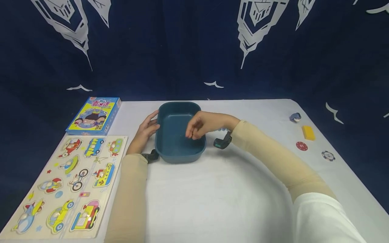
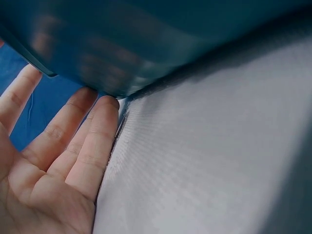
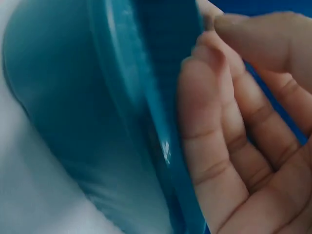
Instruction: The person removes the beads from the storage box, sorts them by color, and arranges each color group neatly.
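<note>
A dark teal plastic bin (image 1: 178, 158) stands on the table, its inside facing up. My left hand (image 1: 144, 132) rests against its left side; in the left wrist view the extended fingers (image 2: 95, 141) touch the bin's wall (image 2: 141, 53). Over the bin's right half hangs my right hand (image 1: 206, 123), bent down from the wrist with curled fingers. Seen in the right wrist view, the thumb (image 3: 263, 41) comes close to the index fingertip just inside the rim (image 3: 119, 53). I cannot tell whether something small is pinched there.
At left lies a wooden puzzle board (image 1: 104, 158) with vehicle pieces, behind it a blue and yellow card box (image 1: 92, 116). Along the right edge are a small blue-grey figure (image 1: 295, 117), a yellow block (image 1: 308, 133), a red chip (image 1: 302, 146) and a black-and-white chip (image 1: 328, 156).
</note>
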The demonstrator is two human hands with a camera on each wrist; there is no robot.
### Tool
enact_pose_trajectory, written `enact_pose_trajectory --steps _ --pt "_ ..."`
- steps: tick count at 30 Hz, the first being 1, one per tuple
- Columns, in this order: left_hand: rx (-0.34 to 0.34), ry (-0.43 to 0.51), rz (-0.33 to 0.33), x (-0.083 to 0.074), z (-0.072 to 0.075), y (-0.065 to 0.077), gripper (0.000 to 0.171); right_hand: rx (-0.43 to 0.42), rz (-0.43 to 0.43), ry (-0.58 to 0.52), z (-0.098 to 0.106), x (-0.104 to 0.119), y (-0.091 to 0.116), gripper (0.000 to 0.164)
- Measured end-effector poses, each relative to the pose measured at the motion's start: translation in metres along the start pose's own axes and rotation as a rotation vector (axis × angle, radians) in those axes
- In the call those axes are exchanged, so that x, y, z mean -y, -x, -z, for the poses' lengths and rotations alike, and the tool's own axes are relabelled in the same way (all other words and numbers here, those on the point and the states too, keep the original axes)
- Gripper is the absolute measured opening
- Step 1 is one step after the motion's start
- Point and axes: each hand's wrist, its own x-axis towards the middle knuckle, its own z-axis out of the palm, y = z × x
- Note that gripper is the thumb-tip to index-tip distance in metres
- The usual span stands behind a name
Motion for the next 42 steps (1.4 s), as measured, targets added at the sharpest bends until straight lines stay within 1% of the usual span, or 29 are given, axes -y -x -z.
enact_pose_trajectory --steps 3,7,12,15,21,25,30,37,42 --pt "0.001 0.003 -0.002 0.0 0.001 -0.001 0.064 0.086 -0.004 0.003 -0.007 0.002 -0.011 0.022" --pt "0.007 0.006 -0.004 0.0 0.0 -0.002 0.064 0.18 -0.01 0.033 -0.015 0.002 -0.021 0.026" --pt "0.008 0.009 -0.001 -0.001 -0.001 -0.002 0.064 0.278 -0.042 0.091 -0.022 0.0 -0.03 0.033" --pt "0.015 0.006 0.0 -0.003 -0.001 -0.002 0.064 0.319 -0.072 0.138 -0.026 -0.002 -0.034 0.036" --pt "0.006 -0.002 -0.001 -0.005 -0.001 -0.001 0.064 0.341 -0.125 0.295 -0.031 -0.003 -0.038 0.037" --pt "-0.001 -0.004 0.002 -0.003 0.0 0.0 0.064 0.364 -0.121 0.403 -0.033 -0.004 -0.04 0.035" --pt "-0.006 -0.014 0.004 -0.004 -0.001 0.002 0.064 0.38 -0.121 0.512 -0.034 -0.003 -0.043 0.031" --pt "0.001 -0.005 -0.003 -0.003 0.0 0.001 0.063 0.371 -0.197 0.556 -0.036 0.0 -0.043 0.031" --pt "0.004 0.001 -0.007 -0.001 0.001 -0.001 0.064 0.367 -0.201 0.576 -0.036 0.001 -0.044 0.031"
